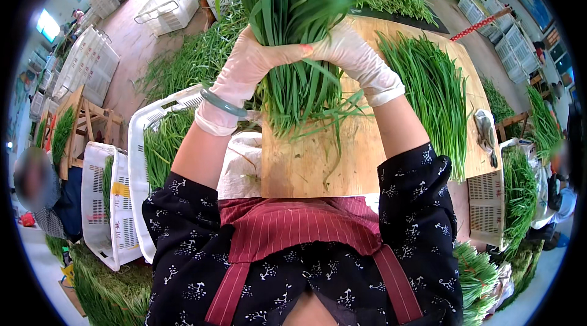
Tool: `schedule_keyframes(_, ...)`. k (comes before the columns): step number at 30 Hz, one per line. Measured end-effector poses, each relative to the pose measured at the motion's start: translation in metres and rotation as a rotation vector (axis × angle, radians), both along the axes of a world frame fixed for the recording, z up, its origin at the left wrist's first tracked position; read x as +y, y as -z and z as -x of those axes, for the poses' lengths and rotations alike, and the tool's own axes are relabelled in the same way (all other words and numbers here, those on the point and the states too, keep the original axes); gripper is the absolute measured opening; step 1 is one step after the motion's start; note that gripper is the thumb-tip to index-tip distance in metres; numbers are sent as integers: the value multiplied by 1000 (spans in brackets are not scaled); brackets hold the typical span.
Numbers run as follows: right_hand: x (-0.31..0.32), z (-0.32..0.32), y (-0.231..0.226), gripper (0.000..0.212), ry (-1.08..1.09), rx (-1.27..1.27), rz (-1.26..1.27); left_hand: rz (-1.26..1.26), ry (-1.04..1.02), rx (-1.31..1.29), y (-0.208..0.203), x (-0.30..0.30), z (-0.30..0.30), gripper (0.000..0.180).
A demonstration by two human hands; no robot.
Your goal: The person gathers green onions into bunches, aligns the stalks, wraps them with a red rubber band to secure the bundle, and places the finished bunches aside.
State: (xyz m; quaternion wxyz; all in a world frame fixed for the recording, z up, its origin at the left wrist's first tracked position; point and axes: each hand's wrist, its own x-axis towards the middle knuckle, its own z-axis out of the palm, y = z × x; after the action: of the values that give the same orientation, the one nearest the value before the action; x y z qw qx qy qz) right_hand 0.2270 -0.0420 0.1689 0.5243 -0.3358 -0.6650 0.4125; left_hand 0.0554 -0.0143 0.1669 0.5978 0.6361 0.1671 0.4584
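Note:
Both my gloved hands are wrapped round a thick bunch of garlic chives [290, 8], held upright over the wooden board [293, 173]. My left hand [247, 63] grips it from the left, a greenish bangle [220, 105] round that wrist. From the right, my right hand [351, 51] closes on the same bunch, and the thumbs meet in front of it. Leaf ends spread out below my hands, with a few loose leaves hanging toward the board. Beside my right forearm lies a pile of chives [425, 94] in a neat row on the board.
At my left stands a white plastic crate [140, 161] with chives in it. A loose heap of greens [183, 66] lies beyond it. A small greyish tool or cloth [485, 133] sits on the board's right edge. Another crate [487, 210] stands at right. People work at both sides.

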Motion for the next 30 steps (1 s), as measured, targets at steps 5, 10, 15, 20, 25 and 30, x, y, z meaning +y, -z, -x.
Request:
schedule_keyframes(5,4,2,-2,67,98,-135,-9,-233,9,81,-33,9,9,59)
schedule_keyframes(10,8,8,-11,60,98,-323,-35,-279,-65,-37,-40,3,-19,39)
schedule_keyframes(15,-7,-2,-33,68,114,-307,-159,-104,-193,-110,-63,-24,-21,32)
schedule_keyframes(20,-11,-3,-28,74,-10,-129,-135,-96,-202,-107,-34,-11,-26,28)
schedule_keyframes(25,-22,-2,-31,55,-5,-163,89,-379,54,96,-65,-5,-20,33)
schedule_keyframes(30,10,1,3,65,132,-151,66,-301,-131,282,-85,-8,-45,43)
